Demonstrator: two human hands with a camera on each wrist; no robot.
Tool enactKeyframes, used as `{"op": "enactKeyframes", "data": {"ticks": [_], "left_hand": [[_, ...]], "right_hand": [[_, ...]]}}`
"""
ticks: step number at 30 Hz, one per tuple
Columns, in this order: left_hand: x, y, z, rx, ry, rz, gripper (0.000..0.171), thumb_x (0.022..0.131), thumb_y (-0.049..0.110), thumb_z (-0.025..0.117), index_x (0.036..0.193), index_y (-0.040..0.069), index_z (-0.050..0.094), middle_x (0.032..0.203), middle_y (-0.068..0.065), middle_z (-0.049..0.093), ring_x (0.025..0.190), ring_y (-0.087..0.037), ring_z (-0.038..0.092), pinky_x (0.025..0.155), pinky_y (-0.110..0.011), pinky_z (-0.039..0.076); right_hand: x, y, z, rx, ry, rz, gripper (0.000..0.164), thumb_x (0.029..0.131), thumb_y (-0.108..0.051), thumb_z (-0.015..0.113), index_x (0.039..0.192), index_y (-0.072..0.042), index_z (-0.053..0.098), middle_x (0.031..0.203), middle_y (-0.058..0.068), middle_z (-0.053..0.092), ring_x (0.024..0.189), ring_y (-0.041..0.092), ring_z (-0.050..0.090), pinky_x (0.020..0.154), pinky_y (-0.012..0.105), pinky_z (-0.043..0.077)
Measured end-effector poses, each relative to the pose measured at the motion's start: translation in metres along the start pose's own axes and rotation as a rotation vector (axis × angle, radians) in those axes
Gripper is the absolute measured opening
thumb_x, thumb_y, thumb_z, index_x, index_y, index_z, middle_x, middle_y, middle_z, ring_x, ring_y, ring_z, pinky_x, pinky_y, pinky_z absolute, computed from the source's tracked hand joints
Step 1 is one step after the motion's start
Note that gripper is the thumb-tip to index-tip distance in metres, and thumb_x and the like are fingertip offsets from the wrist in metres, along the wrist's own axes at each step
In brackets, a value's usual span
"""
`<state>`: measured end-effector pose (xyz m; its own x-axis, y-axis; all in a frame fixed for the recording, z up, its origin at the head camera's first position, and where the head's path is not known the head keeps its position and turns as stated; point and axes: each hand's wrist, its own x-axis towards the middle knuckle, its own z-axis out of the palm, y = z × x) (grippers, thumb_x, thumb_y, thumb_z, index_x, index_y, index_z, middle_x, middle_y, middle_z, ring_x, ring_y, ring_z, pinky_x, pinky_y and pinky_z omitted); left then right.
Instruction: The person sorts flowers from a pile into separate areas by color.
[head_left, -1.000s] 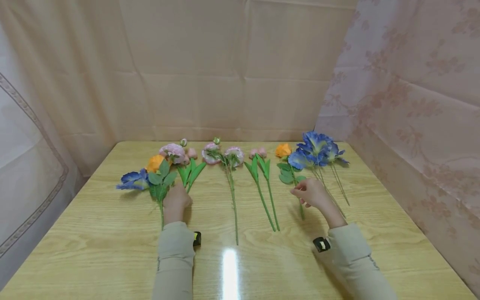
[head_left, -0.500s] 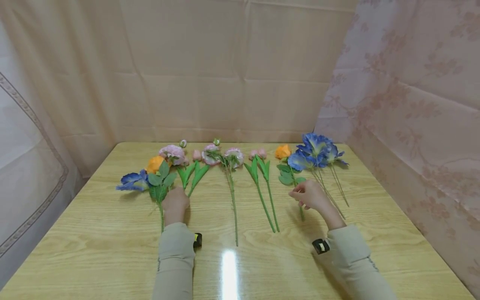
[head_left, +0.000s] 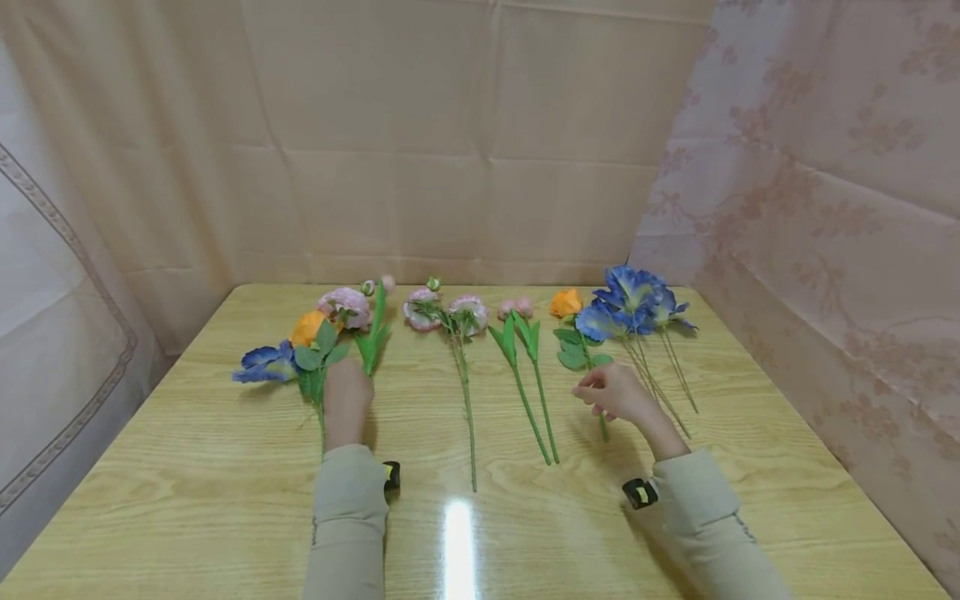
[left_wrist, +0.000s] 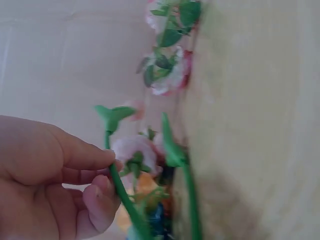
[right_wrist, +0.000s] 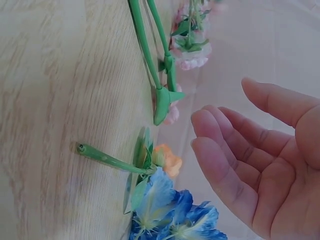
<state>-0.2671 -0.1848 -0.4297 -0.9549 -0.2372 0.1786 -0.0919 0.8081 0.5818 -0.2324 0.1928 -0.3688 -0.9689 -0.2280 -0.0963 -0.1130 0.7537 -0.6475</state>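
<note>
My left hand [head_left: 348, 404] pinches the green stem of a pink tulip [left_wrist: 126, 200] between thumb and fingers, lifted off the table. A second tulip [left_wrist: 192, 200] lies beside it on the tabletop. Left of that hand are an orange rose [head_left: 307, 328], a blue flower [head_left: 267, 362] and a pink peony-like flower [head_left: 347, 307]. My right hand [head_left: 618, 396] hovers with relaxed, slightly bent fingers and nothing between them. Below it, in the head view, lies another orange rose [head_left: 566, 302], its stem partly hidden by the hand.
A two-headed pink flower [head_left: 467, 315] lies mid-table, its stem towards me. To its right is a pair of tulips [head_left: 517, 333]. Several blue flowers [head_left: 633, 300] lie at the back right. The wooden table [head_left: 247, 517] meets a beige curtain [head_left: 420, 167] behind.
The tulip in my left hand has risen and swung; its bloom first went right, then back left and up, now standing near the pink bud. My right hand has barely shifted.
</note>
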Motion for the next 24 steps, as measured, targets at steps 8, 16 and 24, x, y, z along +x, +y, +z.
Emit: {"op": "enactKeyframes", "data": {"ticks": [8, 16, 24], "left_hand": [[-0.009, 0.030, -0.031, -0.006, -0.027, 0.035, 0.018, 0.089, 0.008, 0.050, 0.087, -0.009, 0.058, 0.085, -0.026, 0.059, 0.083, -0.043, 0.055, 0.069, -0.050, 0.043], [-0.026, 0.063, -0.044, -0.207, 0.166, 0.126, 0.011, 0.087, 0.005, 0.055, 0.087, -0.005, 0.058, 0.085, -0.021, 0.059, 0.080, -0.036, 0.056, 0.069, -0.045, 0.043], [-0.032, 0.086, -0.041, -0.491, -0.001, 0.221, 0.008, 0.088, 0.002, 0.053, 0.087, -0.006, 0.056, 0.072, -0.014, 0.056, 0.063, -0.026, 0.057, 0.054, -0.028, 0.044]], "right_hand": [[-0.002, -0.003, 0.002, -0.012, -0.015, -0.034, 0.027, 0.087, -0.018, 0.058, 0.099, 0.006, 0.062, 0.071, 0.014, 0.061, 0.059, 0.029, 0.059, 0.049, 0.040, 0.049], [-0.004, -0.007, 0.008, -0.022, -0.023, -0.088, 0.026, 0.087, -0.016, 0.059, 0.099, 0.007, 0.061, 0.068, 0.013, 0.060, 0.057, 0.026, 0.058, 0.048, 0.039, 0.048], [-0.002, -0.018, 0.018, -0.041, -0.053, -0.128, 0.025, 0.087, -0.017, 0.059, 0.100, 0.005, 0.061, 0.074, 0.012, 0.061, 0.060, 0.028, 0.058, 0.047, 0.029, 0.046]]}}
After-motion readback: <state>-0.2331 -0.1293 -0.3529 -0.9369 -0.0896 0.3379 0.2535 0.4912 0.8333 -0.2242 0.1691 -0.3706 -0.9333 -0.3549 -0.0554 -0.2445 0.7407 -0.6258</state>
